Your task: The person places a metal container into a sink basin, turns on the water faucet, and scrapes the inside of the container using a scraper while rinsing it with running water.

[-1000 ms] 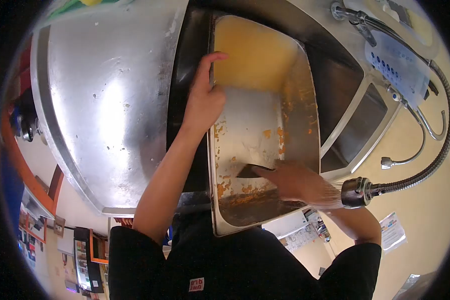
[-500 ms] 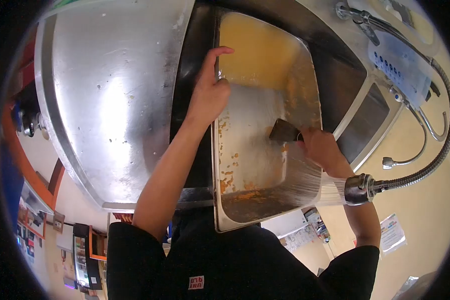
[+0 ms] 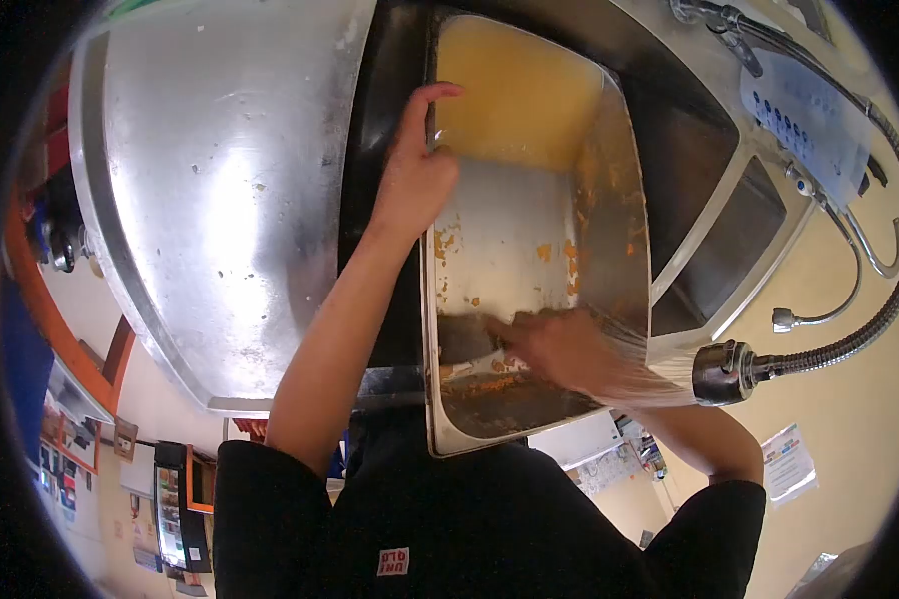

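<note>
A deep steel pan [image 3: 504, 235] stands tilted in the sink, its inside spotted with orange-brown food residue and cloudy yellow water pooled at its far end. My left hand [image 3: 416, 190] grips the pan's left rim, with one finger hooked over the edge. Low inside the pan, my right hand [image 3: 559, 349], blurred by motion, is closed on a dark flat scrubbing pad [image 3: 464, 337] pressed against the bottom near the left wall. From the right, a spray head [image 3: 723, 373] sends water over my right wrist and into the pan.
A wide steel drainboard [image 3: 220, 200] lies to the left, wet with small drops. The spray head hangs on a flexible metal hose [image 3: 884, 299] at the right. Behind it are a blue plastic holder [image 3: 804, 120] and a thin tap [image 3: 849, 260] on the wall.
My right hand has swept the scrubbing pad from the pan's right middle toward the near left, leaving orange residue visible where it was. My left hand has stayed on the rim.
</note>
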Demonstrator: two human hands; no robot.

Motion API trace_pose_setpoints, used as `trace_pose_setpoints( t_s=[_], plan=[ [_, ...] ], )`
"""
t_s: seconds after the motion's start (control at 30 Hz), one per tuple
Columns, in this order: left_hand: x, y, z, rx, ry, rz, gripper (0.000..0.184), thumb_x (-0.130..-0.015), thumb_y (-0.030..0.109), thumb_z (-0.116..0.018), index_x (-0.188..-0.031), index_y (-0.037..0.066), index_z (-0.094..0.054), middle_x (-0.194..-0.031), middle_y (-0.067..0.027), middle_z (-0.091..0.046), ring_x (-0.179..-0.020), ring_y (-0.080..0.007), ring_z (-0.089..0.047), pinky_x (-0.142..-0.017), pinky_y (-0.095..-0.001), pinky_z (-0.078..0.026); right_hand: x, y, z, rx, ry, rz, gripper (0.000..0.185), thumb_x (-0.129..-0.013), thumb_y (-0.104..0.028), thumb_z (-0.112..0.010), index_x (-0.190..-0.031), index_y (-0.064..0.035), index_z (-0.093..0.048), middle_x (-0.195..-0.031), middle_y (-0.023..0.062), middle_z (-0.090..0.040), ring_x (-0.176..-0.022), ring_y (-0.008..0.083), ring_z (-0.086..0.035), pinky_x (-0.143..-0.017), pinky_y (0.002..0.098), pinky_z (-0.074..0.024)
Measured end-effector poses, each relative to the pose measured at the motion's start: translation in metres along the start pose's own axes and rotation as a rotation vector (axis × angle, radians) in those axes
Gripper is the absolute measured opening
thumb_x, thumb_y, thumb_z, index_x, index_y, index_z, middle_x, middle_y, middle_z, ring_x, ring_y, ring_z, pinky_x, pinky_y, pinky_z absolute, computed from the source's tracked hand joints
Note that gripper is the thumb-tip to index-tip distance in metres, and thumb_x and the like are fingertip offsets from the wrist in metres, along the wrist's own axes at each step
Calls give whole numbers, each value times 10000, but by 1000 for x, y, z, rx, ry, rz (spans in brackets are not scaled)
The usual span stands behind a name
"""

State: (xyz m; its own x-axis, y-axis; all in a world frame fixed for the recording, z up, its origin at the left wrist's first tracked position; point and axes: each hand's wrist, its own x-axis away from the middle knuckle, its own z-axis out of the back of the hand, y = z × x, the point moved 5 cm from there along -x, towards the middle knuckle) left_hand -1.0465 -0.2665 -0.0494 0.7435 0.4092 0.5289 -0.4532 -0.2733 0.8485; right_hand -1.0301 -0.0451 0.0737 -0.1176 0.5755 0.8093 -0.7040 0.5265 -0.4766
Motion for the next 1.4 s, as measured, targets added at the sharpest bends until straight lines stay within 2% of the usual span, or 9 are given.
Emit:
trace_pose_setpoints(
  t_s=[0.13, 0.23, 0.27, 0.37, 0.53, 0.63, 1.13, 1.27, 1.4],
  plan=[
    [-1, 2, 1, -64, 35, -108, 581, -790, -83, -436, -1309, 166, -511, -1253, -140, -599, -1078, -236, -587, -925, -304, -456, -6, 49, 23, -20, 6, -193, 465, -910, -309, -653, -1361, -214, -585, -946, 38, -678, -858, 256, -690, -730, 425, -559],
    [2, 3, 0, -15, -15, 107, 578, -803, -76, -450, -1319, 179, -502, -1247, -134, -597, -1023, -220, -580, -897, -295, -455, 6, 10, 4, 171, -17, 106, 504, -865, -306, -693, -1360, -280, -596, -937, 3, -680, -854, 230, -675, -798, 379, -522],
    [3, 2, -2, 3, -21, 86, 582, -805, -74, -453, -1324, 185, -498, -1245, -137, -598, -1024, -223, -581, -901, -297, -455, 3, 4, 6, 241, 37, 61, 502, -856, -306, -698, -1349, -340, -613, -927, -34, -676, -875, 186, -652, -888, 363, -452],
    [0, -2, -2, 14, -17, 7, 597, -805, -72, -457, -1337, 198, -488, -1241, -145, -599, -1022, -233, -587, -904, -302, -458, -17, 27, 17, 187, 249, -52, 483, -856, -287, -703, -1330, -354, -639, -920, -50, -676, -871, 177, -623, -914, 400, -402],
    [0, -3, -1, -10, 19, 21, 627, -773, -86, -437, -1332, 193, -496, -1248, -154, -604, -1038, -259, -600, -911, -312, -462, -17, 11, -5, 10, 137, 78, 444, -847, -236, -732, -1271, -362, -689, -892, -55, -678, -863, 167, -594, -892, 408, -332],
    [-1, -1, 1, -50, 5, -24, 615, -780, -79, -450, -1330, 192, -498, -1254, -160, -605, -1056, -274, -603, -923, -325, -462, -21, 36, -2, -55, 232, -53, 444, -840, -242, -737, -1261, -376, -694, -895, -51, -675, -876, 166, -593, -887, 418, -329],
    [-3, -5, 0, -101, 24, 0, 622, -781, -65, -441, -1344, 194, -488, -1224, -131, -611, -837, -200, -576, -811, -302, -475, -17, 23, -30, -311, 96, 101, 497, -828, -220, -755, -1308, -320, -673, -952, 5, -696, -922, 211, -608, -907, 415, -337],
    [0, -1, 0, -65, -20, 97, 620, -779, -64, -440, -1345, 186, -489, -1275, -142, -588, -873, -201, -572, -854, -305, -463, -20, 39, -24, -250, 210, -94, 521, -819, -223, -762, -1320, -332, -665, -955, 3, -687, -904, 224, -605, -883, 414, -352],
    [-4, -6, 1, -87, 11, -34, 620, -781, -62, -436, -1342, 194, -493, -1287, -162, -587, -973, -239, -601, -903, -319, -460, -19, 24, -30, -344, -21, 134, 557, -823, -227, -766, -1360, -296, -634, -993, 28, -698, -965, 232, -621, -905, 415, -372]
  ],
)
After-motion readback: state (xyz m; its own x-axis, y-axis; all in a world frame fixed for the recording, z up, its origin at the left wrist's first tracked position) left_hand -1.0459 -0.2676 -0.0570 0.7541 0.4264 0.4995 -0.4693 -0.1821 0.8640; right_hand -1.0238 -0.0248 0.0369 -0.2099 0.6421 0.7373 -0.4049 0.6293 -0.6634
